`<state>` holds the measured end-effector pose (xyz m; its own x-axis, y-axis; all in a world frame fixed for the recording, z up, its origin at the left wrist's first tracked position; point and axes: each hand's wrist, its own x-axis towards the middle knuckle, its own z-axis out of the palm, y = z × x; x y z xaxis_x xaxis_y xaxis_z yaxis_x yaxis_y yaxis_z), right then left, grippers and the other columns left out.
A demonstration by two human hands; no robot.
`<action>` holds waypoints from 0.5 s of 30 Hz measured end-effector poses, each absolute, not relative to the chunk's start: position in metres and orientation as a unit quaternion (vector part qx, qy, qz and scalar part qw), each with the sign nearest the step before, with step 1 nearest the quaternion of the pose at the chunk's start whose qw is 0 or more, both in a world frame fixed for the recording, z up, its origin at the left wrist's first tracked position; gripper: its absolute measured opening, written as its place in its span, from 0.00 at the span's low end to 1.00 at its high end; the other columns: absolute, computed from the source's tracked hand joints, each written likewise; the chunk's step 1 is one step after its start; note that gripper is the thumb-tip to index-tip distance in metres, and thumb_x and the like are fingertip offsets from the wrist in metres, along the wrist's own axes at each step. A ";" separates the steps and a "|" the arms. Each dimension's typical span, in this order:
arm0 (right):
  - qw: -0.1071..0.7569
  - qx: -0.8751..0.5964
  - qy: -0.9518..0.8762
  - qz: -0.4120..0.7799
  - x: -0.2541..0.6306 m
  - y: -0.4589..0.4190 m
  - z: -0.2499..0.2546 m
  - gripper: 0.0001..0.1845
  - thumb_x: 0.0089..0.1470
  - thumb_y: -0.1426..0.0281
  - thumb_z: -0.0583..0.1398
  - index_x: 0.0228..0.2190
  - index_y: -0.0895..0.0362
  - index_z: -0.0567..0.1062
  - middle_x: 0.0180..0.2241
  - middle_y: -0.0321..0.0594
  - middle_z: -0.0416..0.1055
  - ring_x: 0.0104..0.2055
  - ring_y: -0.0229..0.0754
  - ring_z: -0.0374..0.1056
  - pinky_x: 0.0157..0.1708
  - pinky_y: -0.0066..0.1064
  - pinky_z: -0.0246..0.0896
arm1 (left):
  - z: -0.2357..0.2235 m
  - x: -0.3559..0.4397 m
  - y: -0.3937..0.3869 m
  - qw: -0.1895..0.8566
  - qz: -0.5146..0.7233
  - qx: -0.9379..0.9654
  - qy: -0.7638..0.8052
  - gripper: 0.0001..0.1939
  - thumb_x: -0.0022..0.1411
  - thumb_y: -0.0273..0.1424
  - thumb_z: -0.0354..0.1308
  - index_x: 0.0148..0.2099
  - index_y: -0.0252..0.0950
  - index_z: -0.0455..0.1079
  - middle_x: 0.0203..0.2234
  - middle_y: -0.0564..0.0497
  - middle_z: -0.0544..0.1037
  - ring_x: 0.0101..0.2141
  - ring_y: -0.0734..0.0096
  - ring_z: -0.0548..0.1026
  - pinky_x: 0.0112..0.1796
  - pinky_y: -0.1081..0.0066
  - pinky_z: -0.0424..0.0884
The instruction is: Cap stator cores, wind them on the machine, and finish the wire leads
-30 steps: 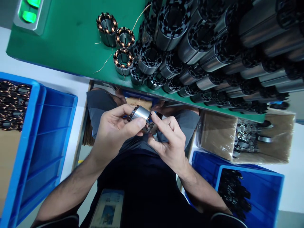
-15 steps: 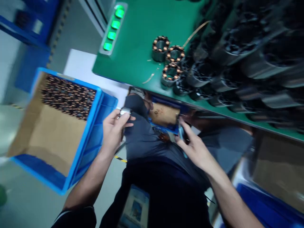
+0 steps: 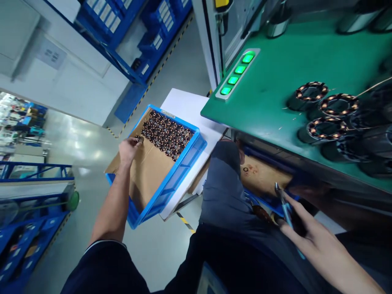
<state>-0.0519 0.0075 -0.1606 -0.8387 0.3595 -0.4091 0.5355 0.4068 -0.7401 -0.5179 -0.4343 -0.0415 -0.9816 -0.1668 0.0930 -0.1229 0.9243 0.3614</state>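
Note:
My left hand (image 3: 129, 148) reaches out over a blue crate (image 3: 171, 179) lined with cardboard, its fingers closed on a small wound stator (image 3: 139, 139) at the edge of the rows of copper-wound stators (image 3: 167, 135) that fill the crate's far end. My right hand (image 3: 309, 237) rests low by my lap with a thin blue-handled tool (image 3: 284, 208) held between its fingers. Three wound stators (image 3: 326, 110) stand on the green bench (image 3: 275, 90) beside dark unwound cores (image 3: 367, 143).
A strip of green lit buttons (image 3: 235, 74) sits at the bench's corner. A cardboard-lined tray (image 3: 263, 176) lies under the bench. Blue shelving (image 3: 131, 28) with bins lines the far wall, and blue racks (image 3: 27, 204) stand at the left on the grey floor.
My view has swung left. My left hand has carried the stator from my lap out to the crate. My right hand has let go of it and dropped low with the tool.

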 end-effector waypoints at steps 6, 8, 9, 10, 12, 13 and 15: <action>0.129 0.307 0.779 -0.531 -0.037 0.014 -0.168 0.55 0.67 0.37 0.65 0.82 0.56 0.76 0.56 0.50 0.93 0.39 0.56 0.89 0.46 0.43 0.89 | -0.056 -0.518 -0.427 0.159 -0.240 -0.047 -0.957 0.15 0.72 0.44 0.66 0.41 0.38 0.72 0.33 0.55 0.79 0.42 0.67 0.86 0.50 0.60 0.81; 0.099 0.318 0.774 -0.539 -0.031 0.007 -0.169 0.51 0.68 0.39 0.65 0.80 0.53 0.79 0.54 0.48 0.93 0.36 0.53 0.87 0.45 0.43 0.88 | -0.047 -0.516 -0.418 0.198 -0.274 -0.098 -0.936 0.18 0.68 0.48 0.65 0.38 0.41 0.67 0.31 0.59 0.71 0.42 0.70 0.86 0.48 0.60 0.77; 0.088 0.320 0.772 -0.542 -0.031 0.003 -0.167 0.50 0.68 0.40 0.65 0.79 0.54 0.79 0.53 0.48 0.93 0.37 0.53 0.87 0.47 0.43 0.88 | -0.040 -0.513 -0.409 0.216 -0.293 -0.115 -0.924 0.20 0.66 0.50 0.69 0.37 0.42 0.66 0.31 0.59 0.68 0.42 0.70 0.86 0.48 0.59 0.76; 0.082 0.321 0.770 -0.545 -0.032 0.000 -0.164 0.49 0.68 0.41 0.65 0.78 0.56 0.80 0.51 0.48 0.93 0.39 0.54 0.87 0.49 0.44 0.88 | -0.033 -0.510 -0.397 0.229 -0.309 -0.131 -0.914 0.23 0.62 0.52 0.73 0.37 0.43 0.67 0.32 0.59 0.67 0.41 0.68 0.85 0.49 0.58 0.77; 0.086 0.315 0.769 -0.550 -0.039 -0.005 -0.152 0.48 0.68 0.46 0.64 0.78 0.60 0.79 0.48 0.49 0.91 0.43 0.55 0.88 0.53 0.46 0.88 | -0.017 -0.497 -0.362 0.250 -0.336 -0.167 -0.893 0.25 0.54 0.53 0.83 0.43 0.47 0.76 0.39 0.54 0.73 0.45 0.57 0.84 0.55 0.52 0.81; 0.096 0.304 0.768 -0.556 -0.044 -0.007 -0.145 0.47 0.68 0.49 0.64 0.78 0.61 0.79 0.48 0.49 0.91 0.44 0.55 0.88 0.54 0.46 0.88 | -0.010 -0.487 -0.339 0.233 -0.323 -0.221 -0.890 0.26 0.56 0.53 0.84 0.50 0.50 0.82 0.44 0.49 0.79 0.48 0.51 0.84 0.58 0.47 0.81; 0.107 0.283 0.770 -0.562 -0.055 -0.009 -0.131 0.46 0.67 0.54 0.64 0.79 0.61 0.77 0.48 0.48 0.89 0.47 0.55 0.88 0.59 0.47 0.87 | 0.003 -0.464 -0.282 0.232 -0.339 -0.329 -0.850 0.29 0.60 0.53 0.85 0.57 0.47 0.87 0.45 0.45 0.84 0.47 0.48 0.82 0.57 0.45 0.82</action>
